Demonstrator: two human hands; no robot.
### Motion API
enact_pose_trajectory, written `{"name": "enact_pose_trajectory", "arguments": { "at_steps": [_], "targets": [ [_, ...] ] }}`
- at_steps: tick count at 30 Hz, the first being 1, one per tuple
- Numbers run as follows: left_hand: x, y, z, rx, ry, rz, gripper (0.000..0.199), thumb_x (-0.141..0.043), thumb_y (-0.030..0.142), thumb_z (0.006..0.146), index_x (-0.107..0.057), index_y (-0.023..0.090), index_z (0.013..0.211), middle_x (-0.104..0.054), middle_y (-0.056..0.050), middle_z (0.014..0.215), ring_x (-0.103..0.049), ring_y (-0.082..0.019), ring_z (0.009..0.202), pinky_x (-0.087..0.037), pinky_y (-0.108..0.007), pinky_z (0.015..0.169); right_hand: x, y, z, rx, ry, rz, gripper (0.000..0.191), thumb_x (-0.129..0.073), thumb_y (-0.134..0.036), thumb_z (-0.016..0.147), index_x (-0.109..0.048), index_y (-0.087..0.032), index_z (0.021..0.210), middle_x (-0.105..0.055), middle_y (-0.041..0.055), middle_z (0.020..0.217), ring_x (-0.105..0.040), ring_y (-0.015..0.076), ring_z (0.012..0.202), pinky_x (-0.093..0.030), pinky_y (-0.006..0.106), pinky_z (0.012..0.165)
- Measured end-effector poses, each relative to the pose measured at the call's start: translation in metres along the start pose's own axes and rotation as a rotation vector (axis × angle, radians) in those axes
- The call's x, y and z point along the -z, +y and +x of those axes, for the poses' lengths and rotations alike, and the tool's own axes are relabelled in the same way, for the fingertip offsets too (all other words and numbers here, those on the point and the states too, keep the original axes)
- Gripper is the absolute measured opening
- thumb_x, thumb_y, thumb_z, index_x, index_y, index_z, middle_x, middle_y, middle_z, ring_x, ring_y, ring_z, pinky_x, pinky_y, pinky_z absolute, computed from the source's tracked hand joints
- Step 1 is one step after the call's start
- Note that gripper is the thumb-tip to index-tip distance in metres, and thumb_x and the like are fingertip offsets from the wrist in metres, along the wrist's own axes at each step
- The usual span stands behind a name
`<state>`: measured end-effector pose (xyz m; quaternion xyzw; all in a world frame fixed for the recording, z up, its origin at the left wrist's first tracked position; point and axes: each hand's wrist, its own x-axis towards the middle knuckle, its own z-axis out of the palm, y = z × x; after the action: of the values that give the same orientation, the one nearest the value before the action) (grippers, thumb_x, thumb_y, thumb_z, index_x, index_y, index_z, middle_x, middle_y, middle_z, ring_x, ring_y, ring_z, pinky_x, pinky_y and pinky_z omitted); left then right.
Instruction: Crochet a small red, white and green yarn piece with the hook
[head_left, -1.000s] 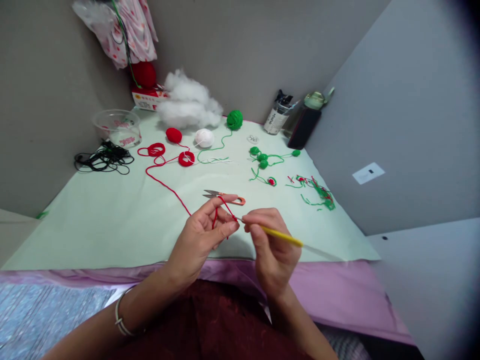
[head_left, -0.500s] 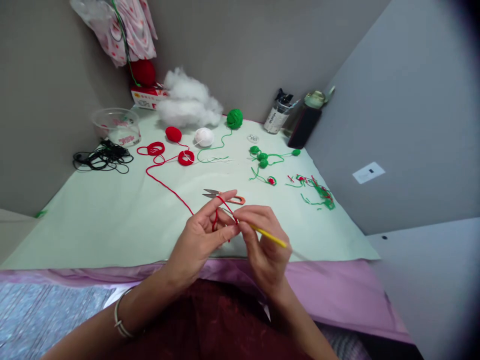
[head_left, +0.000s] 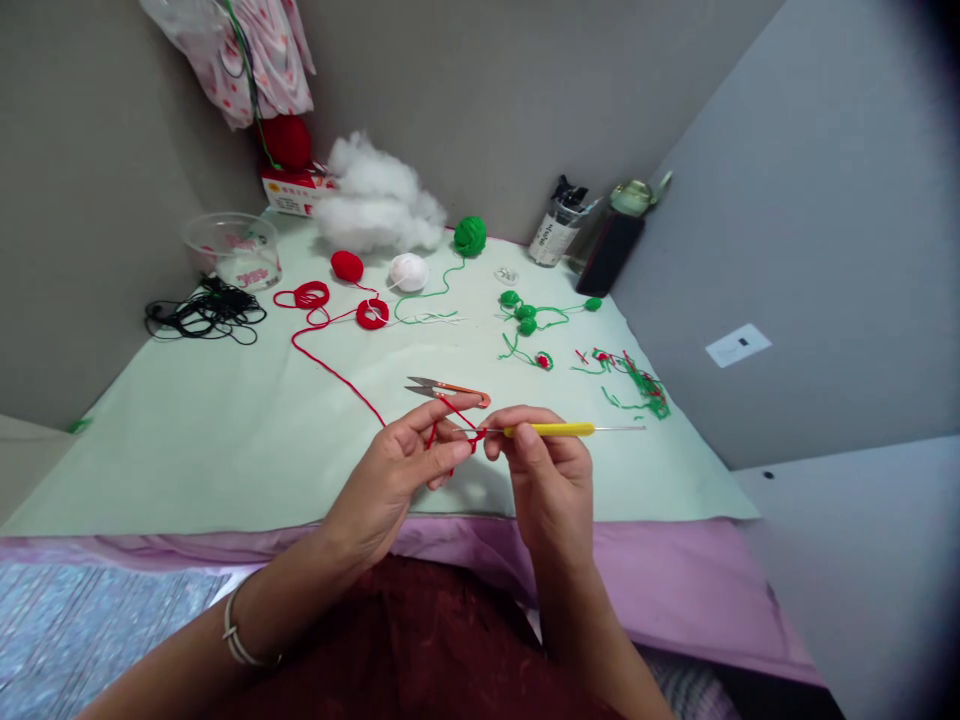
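Note:
My right hand (head_left: 551,465) is closed around a crochet hook (head_left: 559,430) with a yellow handle, held almost level. The hook's thin metal end passes into a small loop of red yarn (head_left: 478,437) between my hands. With thumb and fingers, my left hand (head_left: 409,460) pinches that red work, and a strand runs tight over its raised index finger. From there the yarn trails left across the table to a red coil (head_left: 311,295). Just beyond my left fingertips lie orange-handled thread snips (head_left: 450,390), blades pointing left.
Red (head_left: 346,266), white (head_left: 409,272) and green yarn balls (head_left: 470,237) lie farther back, before fluffy white stuffing (head_left: 379,200). Small green crocheted pieces (head_left: 527,313) and yarn scraps (head_left: 649,385) are at right. Black cord (head_left: 206,312) and a clear tub (head_left: 232,250) are at left.
My right hand has turned the crochet hook from slanting down to nearly level and shifted slightly right. My left hand still pinches the red yarn.

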<state>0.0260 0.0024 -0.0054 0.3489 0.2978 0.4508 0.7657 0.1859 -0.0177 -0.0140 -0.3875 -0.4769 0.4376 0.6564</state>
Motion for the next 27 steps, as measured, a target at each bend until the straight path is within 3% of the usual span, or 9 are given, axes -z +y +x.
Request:
{"name": "enact_pose_trajectory", "arguments": {
  "at_steps": [4, 8, 10, 12, 14, 17, 20, 23, 27],
  "targets": [
    [-0.001, 0.000, -0.001, -0.012, 0.012, 0.026, 0.033, -0.084, 0.024, 0.085, -0.083, 0.028, 0.118, -0.059, 0.001, 0.081, -0.040, -0.007, 0.066, -0.033, -0.018, 0.055, 0.001, -0.003, -0.003, 0.090, -0.010, -0.142, 0.018, -0.061, -0.027, 0.103, -0.078, -0.026, 0.097, -0.074, 0.0006, 0.088, -0.066, 0.0123, 0.072, -0.057, 0.028, 0.070],
    [-0.003, -0.004, -0.003, -0.081, 0.059, 0.064, 0.043, -0.086, 0.025, 0.086, -0.079, 0.032, 0.128, -0.057, 0.004, 0.076, -0.041, -0.007, 0.064, -0.033, -0.018, 0.058, -0.003, 0.000, -0.010, 0.488, 0.004, -0.678, 0.024, -0.062, -0.013, 0.100, -0.077, -0.027, 0.112, -0.078, 0.0056, 0.100, -0.073, 0.0191, 0.090, -0.061, 0.034, 0.080],
    [-0.004, -0.006, -0.003, -0.058, 0.066, 0.019, 0.050, -0.088, 0.026, 0.084, -0.076, 0.033, 0.132, -0.056, 0.005, 0.075, -0.040, -0.006, 0.063, -0.031, -0.018, 0.057, -0.007, 0.003, -0.013, 0.637, 0.016, -0.806, 0.031, -0.066, -0.010, 0.096, -0.078, -0.029, 0.118, -0.079, 0.0082, 0.110, -0.074, 0.0215, 0.098, -0.062, 0.037, 0.083],
    [-0.004, -0.006, -0.002, 0.016, 0.039, -0.038, 0.047, -0.088, 0.027, 0.084, -0.078, 0.029, 0.130, -0.054, 0.004, 0.075, -0.036, -0.006, 0.061, -0.028, -0.018, 0.054, -0.009, 0.005, -0.014, 0.599, 0.041, -0.721, 0.032, -0.066, -0.010, 0.097, -0.078, -0.031, 0.118, -0.079, 0.0076, 0.114, -0.075, 0.0213, 0.100, -0.062, 0.037, 0.084],
    [-0.003, -0.003, -0.001, 0.072, 0.001, -0.068, 0.038, -0.086, 0.028, 0.085, -0.081, 0.024, 0.123, -0.053, 0.003, 0.076, -0.031, -0.005, 0.059, -0.027, -0.018, 0.054, -0.008, 0.003, -0.012, 0.417, 0.044, -0.497, 0.027, -0.063, -0.013, 0.100, -0.079, -0.031, 0.112, -0.080, 0.0049, 0.107, -0.075, 0.0192, 0.095, -0.061, 0.035, 0.082],
    [0.000, 0.001, 0.000, 0.079, -0.026, -0.070, 0.030, -0.083, 0.026, 0.087, -0.083, 0.025, 0.117, -0.056, 0.001, 0.083, -0.030, -0.004, 0.059, -0.028, -0.018, 0.055, -0.004, -0.003, -0.006, 0.160, 0.008, -0.168, 0.020, -0.060, -0.023, 0.104, -0.079, -0.028, 0.102, -0.080, 0.0025, 0.095, -0.070, 0.0147, 0.075, -0.057, 0.030, 0.068],
    [0.002, 0.004, -0.002, 0.063, -0.017, -0.041, 0.027, -0.082, 0.026, 0.087, -0.084, 0.026, 0.114, -0.060, 0.000, 0.088, -0.033, -0.005, 0.061, -0.029, -0.019, 0.056, 0.000, -0.011, -0.004, 0.077, -0.038, -0.083, 0.023, -0.056, -0.027, 0.106, -0.078, -0.025, 0.099, -0.079, 0.0033, 0.093, -0.069, 0.0144, 0.072, -0.057, 0.030, 0.067],
    [0.001, 0.005, -0.003, -0.007, 0.013, 0.024, 0.026, -0.082, 0.026, 0.088, -0.084, 0.027, 0.114, -0.058, 0.001, 0.083, -0.037, -0.008, 0.064, -0.032, -0.021, 0.057, 0.002, -0.014, -0.008, 0.206, -0.058, -0.300, 0.024, -0.052, -0.020, 0.106, -0.076, -0.026, 0.107, -0.079, 0.0035, 0.098, -0.071, 0.0153, 0.078, -0.060, 0.032, 0.073],
    [-0.002, 0.002, -0.003, -0.093, 0.075, 0.072, 0.040, -0.086, 0.024, 0.084, -0.080, 0.029, 0.123, -0.058, 0.003, 0.077, -0.042, -0.010, 0.065, -0.034, -0.021, 0.057, 0.002, -0.008, -0.017, 0.584, -0.196, -0.756, 0.034, -0.057, -0.011, 0.101, -0.071, -0.027, 0.127, -0.079, 0.0079, 0.111, -0.075, 0.0210, 0.097, -0.063, 0.037, 0.080]
  ]
}}
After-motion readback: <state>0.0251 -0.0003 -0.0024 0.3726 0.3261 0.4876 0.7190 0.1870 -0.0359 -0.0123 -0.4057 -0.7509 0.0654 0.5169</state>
